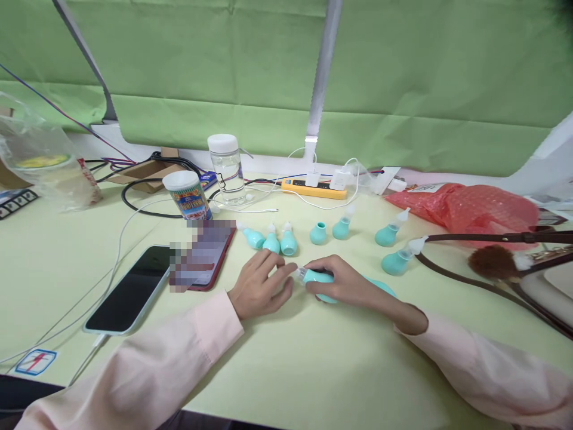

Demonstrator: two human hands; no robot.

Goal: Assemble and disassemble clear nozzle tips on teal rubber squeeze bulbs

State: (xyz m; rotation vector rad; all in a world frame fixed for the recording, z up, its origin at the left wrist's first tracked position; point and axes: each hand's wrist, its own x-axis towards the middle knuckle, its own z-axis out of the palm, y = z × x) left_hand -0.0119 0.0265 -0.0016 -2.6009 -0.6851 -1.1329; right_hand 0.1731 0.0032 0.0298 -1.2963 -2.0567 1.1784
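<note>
A: Entry 1, the item in hand?

B: Held teal bulb [319, 277], clear nozzle [301, 273] at its end; lies on its side between the hands, nozzle toward the left

A: State of the hands?

B: Right hand [339, 283]: fingers wrapped round the bulb; left hand [262, 283]: fingers bent, index fingertip at the nozzle; whether it pinches or merely touches, cannot tell

A: Handling notes?

B: Body probably light, soft and squeezable, a little slippery if damp; nozzle probably stiffer and easier to crack; best hold: round the body with 1 hand, at the nozzle's base with the other

A: Other stock?

B: Just beyond the left hand, 3 clustered bulbs [288, 243]; beyond the right hand, 1 open-necked bulb [318, 235] and 1 upright bulb [341, 229] with nozzle; to the right of the right hand, 2 tilted bulbs [396, 263]; under the right wrist, 1 half-hidden teal piece [380, 287]

A: Obstructions?

B: Left of the left hand, red-cased phone [213, 257], close by, and black-screened phone [129, 292] with its cable, farther out; well beyond both hands, printed tub [188, 197], lidded bottle [227, 173], yellow power strip [298, 189]; far right of the right hand, brown strap [483, 237] and red plastic bag [487, 206]; the clustered bulbs and the red-cased phone crowd the left hand most
</note>
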